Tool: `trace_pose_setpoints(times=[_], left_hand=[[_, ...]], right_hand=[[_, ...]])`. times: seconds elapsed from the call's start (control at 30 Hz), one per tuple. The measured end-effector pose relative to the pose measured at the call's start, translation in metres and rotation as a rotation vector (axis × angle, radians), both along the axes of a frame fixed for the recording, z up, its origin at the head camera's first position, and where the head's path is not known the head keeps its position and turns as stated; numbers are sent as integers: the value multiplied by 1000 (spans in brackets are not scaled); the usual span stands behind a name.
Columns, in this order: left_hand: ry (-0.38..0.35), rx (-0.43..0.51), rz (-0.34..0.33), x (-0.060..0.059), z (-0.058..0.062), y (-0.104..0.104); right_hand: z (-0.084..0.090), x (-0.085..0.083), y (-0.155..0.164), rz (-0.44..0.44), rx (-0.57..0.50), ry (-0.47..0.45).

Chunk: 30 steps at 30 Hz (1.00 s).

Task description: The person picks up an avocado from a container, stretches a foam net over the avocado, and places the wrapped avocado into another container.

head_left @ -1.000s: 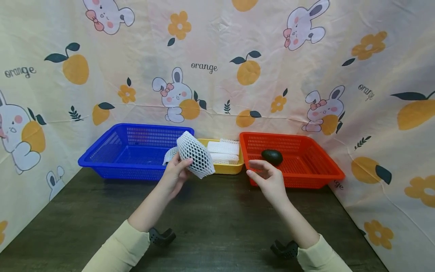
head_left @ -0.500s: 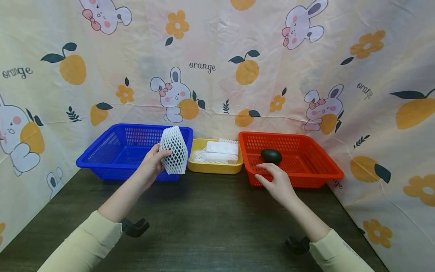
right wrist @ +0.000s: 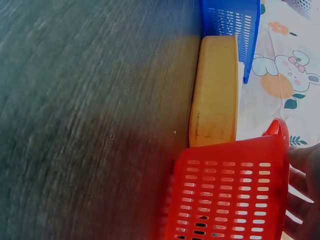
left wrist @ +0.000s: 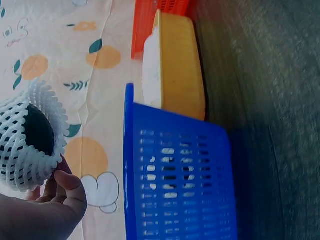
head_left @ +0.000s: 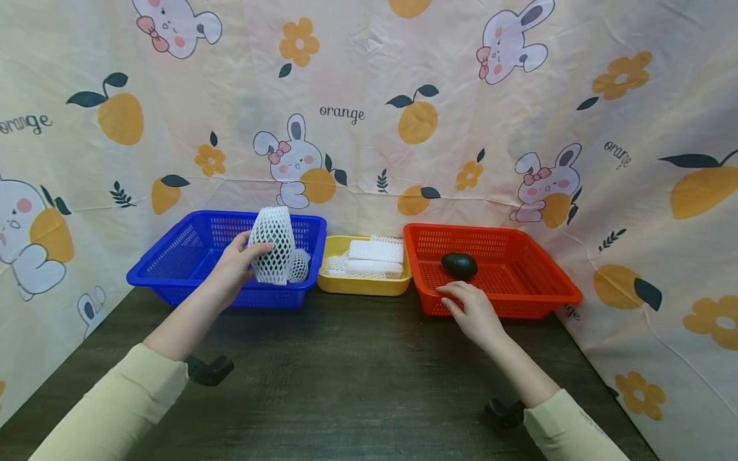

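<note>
Hands [head_left: 235, 261] [head_left: 471, 314], two, one gripping one netted avocado [left wrist: 39, 131], near three containers [head_left: 164, 280] [head_left: 363, 287] [head_left: 501, 305].

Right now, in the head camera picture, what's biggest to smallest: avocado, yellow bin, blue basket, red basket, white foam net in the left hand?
1. Blue basket and red basket: too alike to rank
2. Yellow bin
3. White foam net in the left hand, perhaps enlarged by nearness
4. Avocado

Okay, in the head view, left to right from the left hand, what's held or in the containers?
Left hand → netted fruit it holds → netted item in the blue basket → white nets in the yellow tray → dark fruit in the red basket.
</note>
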<state>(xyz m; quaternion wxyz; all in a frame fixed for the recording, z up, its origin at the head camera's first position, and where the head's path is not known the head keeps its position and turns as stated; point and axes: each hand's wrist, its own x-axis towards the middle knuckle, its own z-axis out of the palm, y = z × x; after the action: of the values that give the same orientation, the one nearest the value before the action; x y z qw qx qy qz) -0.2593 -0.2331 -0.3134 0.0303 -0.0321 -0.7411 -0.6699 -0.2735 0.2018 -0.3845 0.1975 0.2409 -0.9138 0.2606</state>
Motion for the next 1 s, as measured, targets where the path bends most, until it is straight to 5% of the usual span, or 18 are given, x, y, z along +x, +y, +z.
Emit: trace_pose_setpoints(times=[0.4,0.7,1.0], left_hand=[[-13,-110,58,-16,9,-14],[-39,-140,101,-32,15,-20],[-38,-296,222,-45,9,-25]], right_hand=[[-3,-5,-1,-28,22,104],[-3,-5,-3,-31,0,95],[-2,-6,-5,-44,-16,52]])
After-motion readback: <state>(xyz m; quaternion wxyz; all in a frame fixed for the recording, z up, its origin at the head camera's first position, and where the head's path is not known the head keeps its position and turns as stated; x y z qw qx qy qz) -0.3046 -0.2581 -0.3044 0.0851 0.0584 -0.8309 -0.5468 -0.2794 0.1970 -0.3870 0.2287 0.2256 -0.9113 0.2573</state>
